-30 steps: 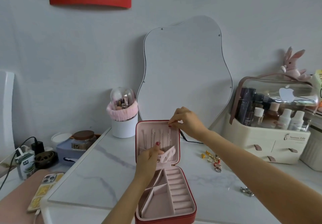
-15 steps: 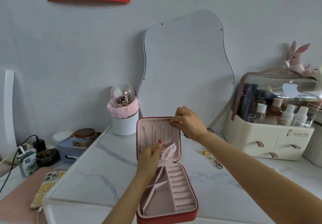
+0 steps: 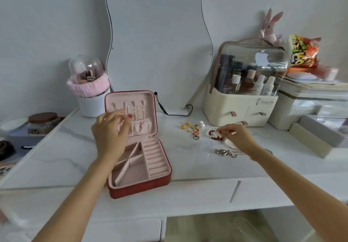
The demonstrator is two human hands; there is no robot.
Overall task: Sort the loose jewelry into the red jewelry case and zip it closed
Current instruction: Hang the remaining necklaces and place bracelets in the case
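— Where is the case?

— The square red jewelry case with pale pink lining (image 3: 140,166) lies open on the white marble-look table (image 3: 197,166), left of centre in the frame. Its lid stands upright at the back; the tray of compartments and ring rolls faces up toward the lower edge.

— And the hands?

— The left hand (image 3: 110,134) is raised in front of the lid's lower left part, its fingers (image 3: 123,118) loosely curled near the row of hooks. Whether they grasp anything there I cannot tell (the palm faces away). The right hand (image 3: 239,137) is right of centre, low over the table, and its fingertips (image 3: 221,129) pinch a red-and-white beaded bracelet (image 3: 216,135) that rests on the table.

— The rest of the jewelry?

— A small cluster of gold and red loose pieces (image 3: 193,128) lies between the case and the right hand, apart from both. A silver metal clasp piece (image 3: 226,152) lies just below the right wrist.

— Anything behind?

— A wavy-edged mirror (image 3: 158,40) leans on the wall at upper centre. A cream cosmetics organiser with a clear domed lid (image 3: 243,89) sits at the right, and a white cup wrapped in a pink fluffy band (image 3: 90,95) at the left.
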